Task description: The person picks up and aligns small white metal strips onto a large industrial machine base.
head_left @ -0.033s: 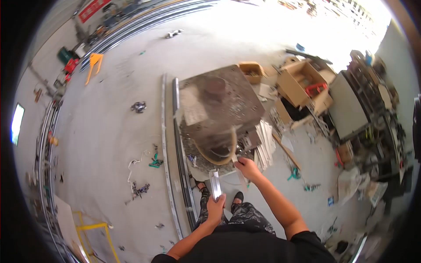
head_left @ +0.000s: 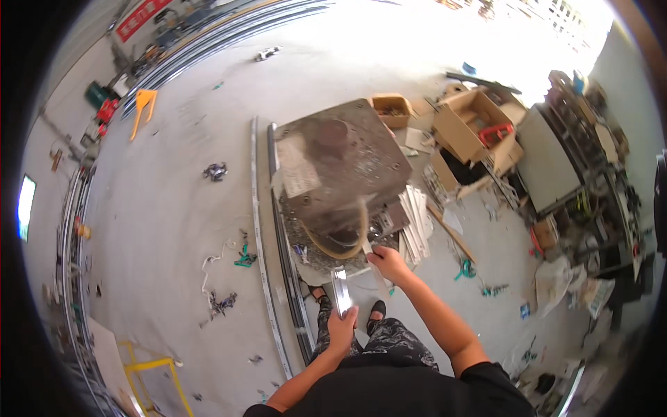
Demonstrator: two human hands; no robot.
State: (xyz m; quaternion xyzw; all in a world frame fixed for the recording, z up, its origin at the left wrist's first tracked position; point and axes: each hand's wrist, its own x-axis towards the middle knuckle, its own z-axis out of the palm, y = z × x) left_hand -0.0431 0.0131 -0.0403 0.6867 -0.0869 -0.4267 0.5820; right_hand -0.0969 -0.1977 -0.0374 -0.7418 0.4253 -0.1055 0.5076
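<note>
I stand in front of a low machine with a worn metal top [head_left: 340, 160]. My left hand [head_left: 340, 328] grips the lower end of a short shiny metal profile [head_left: 340, 290], held upright over my legs. My right hand [head_left: 390, 264] reaches to the machine's near edge with its fingers closed around a thin pale strip [head_left: 367, 244]. A tan hose [head_left: 363, 221] loops down the machine's front just left of that hand. My black shoes and patterned trousers show below both hands.
Long metal rails [head_left: 258, 229] lie on the concrete floor left of the machine. A stack of pale metal pieces [head_left: 417, 221] rests to its right, with open cardboard boxes [head_left: 472, 128] and cluttered shelves beyond. Scraps litter the floor. A yellow stand [head_left: 144, 104] is far left.
</note>
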